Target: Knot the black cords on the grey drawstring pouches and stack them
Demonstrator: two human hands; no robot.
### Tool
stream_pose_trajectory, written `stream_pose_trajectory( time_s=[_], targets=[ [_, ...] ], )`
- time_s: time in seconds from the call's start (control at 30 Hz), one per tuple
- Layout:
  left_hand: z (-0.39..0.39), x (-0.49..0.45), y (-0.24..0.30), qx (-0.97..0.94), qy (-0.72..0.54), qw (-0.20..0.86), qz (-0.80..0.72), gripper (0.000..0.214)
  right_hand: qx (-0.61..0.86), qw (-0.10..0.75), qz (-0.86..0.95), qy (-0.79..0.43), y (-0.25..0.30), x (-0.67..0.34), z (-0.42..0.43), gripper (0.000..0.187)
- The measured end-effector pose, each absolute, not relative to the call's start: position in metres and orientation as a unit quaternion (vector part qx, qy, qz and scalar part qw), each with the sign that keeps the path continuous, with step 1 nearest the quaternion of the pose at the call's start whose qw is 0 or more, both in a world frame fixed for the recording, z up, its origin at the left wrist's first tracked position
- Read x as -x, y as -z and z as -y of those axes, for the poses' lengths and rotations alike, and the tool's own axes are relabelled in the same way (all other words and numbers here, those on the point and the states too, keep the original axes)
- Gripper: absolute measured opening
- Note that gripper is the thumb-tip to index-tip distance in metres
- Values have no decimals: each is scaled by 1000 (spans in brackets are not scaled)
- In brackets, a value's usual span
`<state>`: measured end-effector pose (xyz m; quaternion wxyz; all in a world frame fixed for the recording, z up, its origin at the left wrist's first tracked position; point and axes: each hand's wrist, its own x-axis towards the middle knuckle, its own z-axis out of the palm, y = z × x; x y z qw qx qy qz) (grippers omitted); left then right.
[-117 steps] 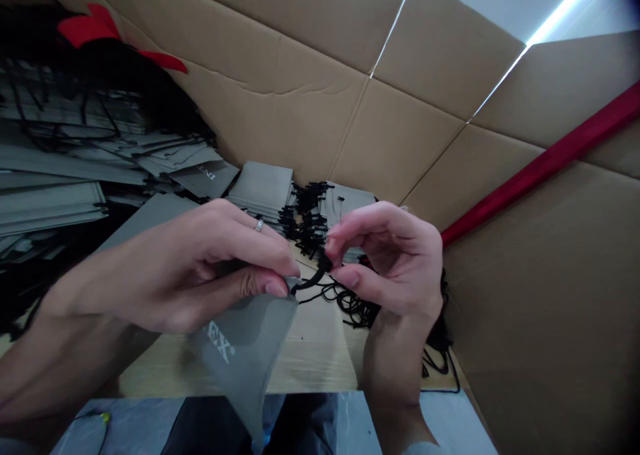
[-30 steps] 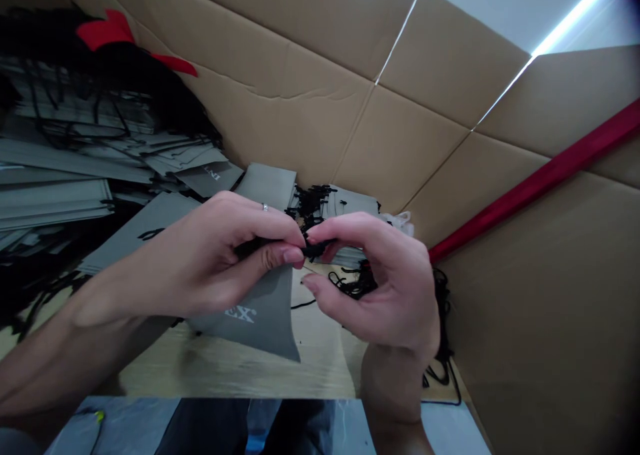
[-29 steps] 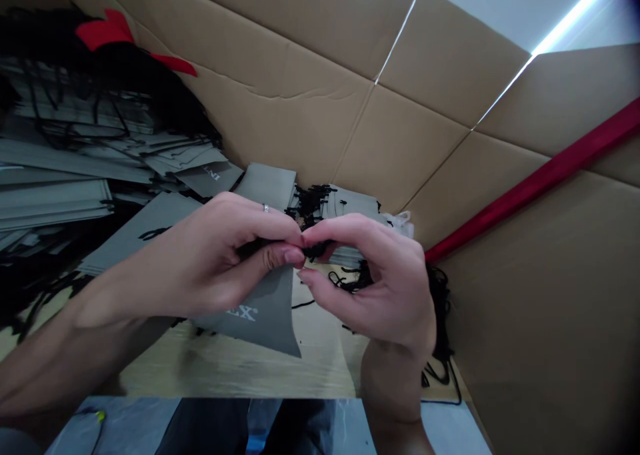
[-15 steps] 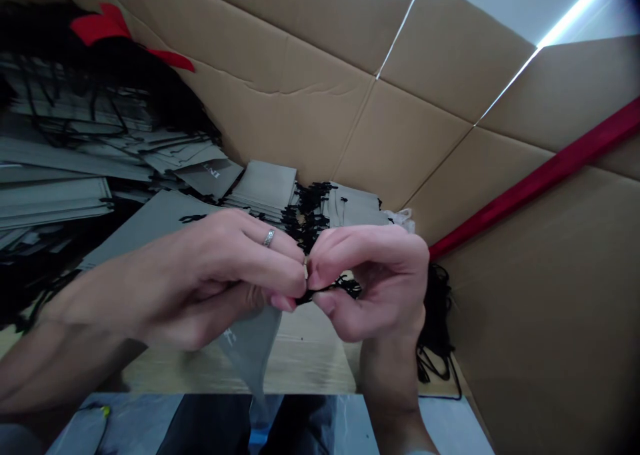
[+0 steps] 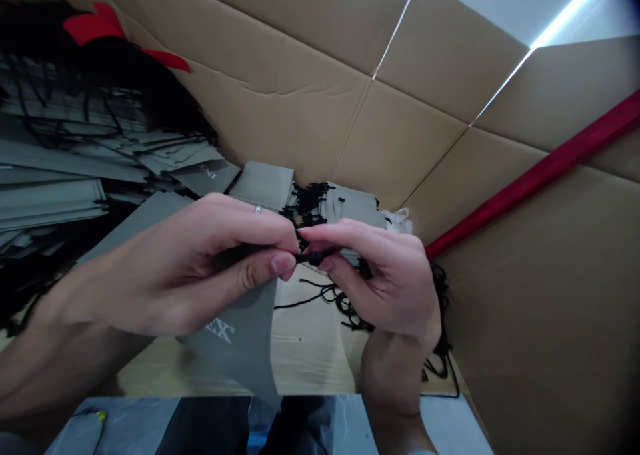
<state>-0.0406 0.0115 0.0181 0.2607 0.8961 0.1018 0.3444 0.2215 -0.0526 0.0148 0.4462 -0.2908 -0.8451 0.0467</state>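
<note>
A grey paper bag with white letters hangs below my fingers over the wooden table. My left hand, a ring on one finger, pinches the bag's top edge between thumb and fingers. Just to the right, my right hand pinches the knotted end of a black cord against that edge. The two sets of fingertips almost touch. Where the cord meets the bag is hidden by my fingers.
Flat grey bags lie in tall heaps at the left and in small stacks behind my hands. Loose black cords lie on the table at the right. Cardboard walls with a red strip enclose the space.
My hands have risen slightly and the fingertips have parted a little, so the cord's knot shows between them. The bag hangs flatter, its lettering facing me again.
</note>
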Motion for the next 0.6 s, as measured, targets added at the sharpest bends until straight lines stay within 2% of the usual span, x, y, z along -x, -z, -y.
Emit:
stream_pose_trajectory(
  time_s=[0.2,0.33,0.4,0.6],
  targets=[
    [-11,37,-19,-907,-338,223,-114,32,303,429,851,-11,-15,-218,60,30],
    [-12,37,-18,-912,-326,221,-117,30,302,410,859,42,-12,-216,52,9],
    [-10,35,-18,-908,-322,226,-140,31,307,401,861,53,-11,-215,49,16],
    [-8,10,-11,-819,-416,274,-284,56,322,417,848,58,-9,-207,48,18]
  ],
)
